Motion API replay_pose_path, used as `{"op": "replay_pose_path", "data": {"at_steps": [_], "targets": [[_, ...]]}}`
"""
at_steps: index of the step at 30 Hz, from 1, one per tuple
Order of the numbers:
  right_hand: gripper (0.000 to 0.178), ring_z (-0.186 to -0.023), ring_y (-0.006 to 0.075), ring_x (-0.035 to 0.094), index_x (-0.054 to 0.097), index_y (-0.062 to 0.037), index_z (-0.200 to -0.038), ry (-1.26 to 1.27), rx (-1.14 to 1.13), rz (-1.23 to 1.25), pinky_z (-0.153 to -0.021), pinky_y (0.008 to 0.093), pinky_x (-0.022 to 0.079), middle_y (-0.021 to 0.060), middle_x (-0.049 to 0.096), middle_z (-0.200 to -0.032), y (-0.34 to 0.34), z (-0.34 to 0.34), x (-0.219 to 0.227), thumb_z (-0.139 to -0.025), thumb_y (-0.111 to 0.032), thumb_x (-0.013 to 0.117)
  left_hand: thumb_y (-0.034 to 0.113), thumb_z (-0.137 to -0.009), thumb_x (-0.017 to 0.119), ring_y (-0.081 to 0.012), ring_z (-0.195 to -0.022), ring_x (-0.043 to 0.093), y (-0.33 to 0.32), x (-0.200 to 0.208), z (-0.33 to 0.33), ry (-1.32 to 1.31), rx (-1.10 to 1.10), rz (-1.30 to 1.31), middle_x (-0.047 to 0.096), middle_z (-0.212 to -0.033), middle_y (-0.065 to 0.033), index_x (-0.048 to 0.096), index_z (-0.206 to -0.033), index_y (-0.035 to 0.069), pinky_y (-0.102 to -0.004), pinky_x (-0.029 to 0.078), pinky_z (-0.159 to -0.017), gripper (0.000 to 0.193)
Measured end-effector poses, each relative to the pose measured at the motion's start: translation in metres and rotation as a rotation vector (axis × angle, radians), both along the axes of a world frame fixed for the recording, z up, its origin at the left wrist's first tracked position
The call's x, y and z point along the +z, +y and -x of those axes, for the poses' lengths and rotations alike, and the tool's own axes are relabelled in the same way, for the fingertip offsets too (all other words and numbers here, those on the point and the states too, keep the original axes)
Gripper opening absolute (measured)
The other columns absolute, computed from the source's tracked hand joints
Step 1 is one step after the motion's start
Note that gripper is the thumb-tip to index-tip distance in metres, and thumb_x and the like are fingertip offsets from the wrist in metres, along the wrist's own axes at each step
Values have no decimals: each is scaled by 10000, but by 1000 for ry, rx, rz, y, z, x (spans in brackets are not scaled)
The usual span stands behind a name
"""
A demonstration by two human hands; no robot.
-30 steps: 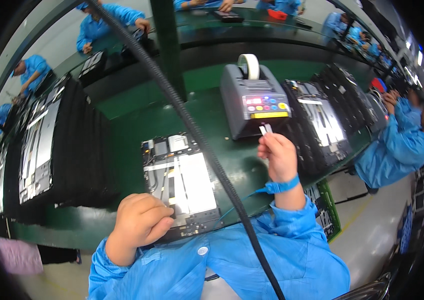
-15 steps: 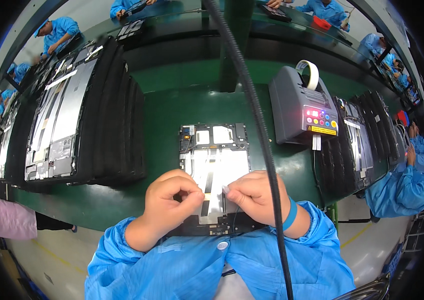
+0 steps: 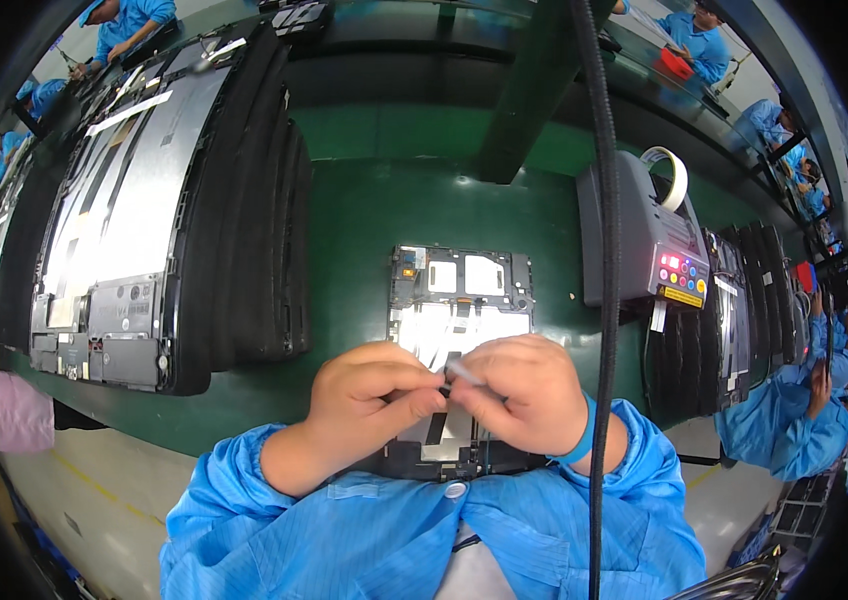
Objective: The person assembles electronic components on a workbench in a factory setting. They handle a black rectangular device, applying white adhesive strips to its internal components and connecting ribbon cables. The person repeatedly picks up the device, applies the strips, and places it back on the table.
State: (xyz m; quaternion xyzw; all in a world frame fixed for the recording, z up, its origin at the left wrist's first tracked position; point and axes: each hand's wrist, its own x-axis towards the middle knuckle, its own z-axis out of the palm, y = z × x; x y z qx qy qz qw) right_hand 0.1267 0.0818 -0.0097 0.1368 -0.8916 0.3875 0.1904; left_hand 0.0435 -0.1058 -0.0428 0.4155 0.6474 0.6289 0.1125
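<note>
Right-hand fingers [image 3: 487,406] pinch a pale strip [image 3: 463,374]. Left-hand fingers [image 3: 418,405] close together beside it; cannot tell whether gripping. Both over panel [image 3: 484,277].

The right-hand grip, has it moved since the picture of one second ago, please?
Yes. The right-hand grip has moved left and toward the person's body, from the front of the tape dispenser to above the flat panel.

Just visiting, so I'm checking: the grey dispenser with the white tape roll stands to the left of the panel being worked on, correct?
Not left: the head view shows the grey dispenser with the white tape roll to the right of the panel.
</note>
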Motion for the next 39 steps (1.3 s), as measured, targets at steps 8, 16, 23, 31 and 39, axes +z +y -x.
{"op": "replay_pose_path", "data": {"at_steps": [8,16,23,31,39], "targets": [[152,-714,322,605,599,-53,-867,-82,-117,-149,-630,418,476,112,612,-725,14,52,-8,-755,-106,687,110,-758,684,-295,-1023,543,9,-11,22,448,353,466,558,-1105,-132,604,-1139,-8,-382,471,-849,407],[287,-782,290,597,581,-43,-960,-63,81,-325,-717,392,481,72,628,-772,16,101,-31,-700,-22,700,137,-755,673,-295,-949,539,12,-15,23,483,377,573,564,-994,-102,653,-1064,16,-387,462,-824,332],[275,-779,307,599,557,-41,-953,-21,103,-355,-718,407,479,104,621,-767,15,114,-35,-716,-21,694,200,-776,657,-255,-879,549,11,-16,23,494,340,654,573,-893,-59,652,-1087,50,-395,461,-780,345],[299,-761,346,621,499,-11,-1003,-380,-136,-339,-684,422,488,149,631,-792,5,96,-32,-755,-57,659,138,-723,676,-321,-1021,528,15,-17,25,483,392,556,562,-1050,-126,641,-1106,22,-411,442,-881,402],[190,-739,300,576,569,-55,-941,-317,-76,-128,-682,389,474,117,582,-781,25,94,-19,-780,-73,668,90,-716,618,-421,-1222,408,14,-25,31,517,316,536,461,-1248,-221,632,-1148,78,-492,359,-1014,433]]}}
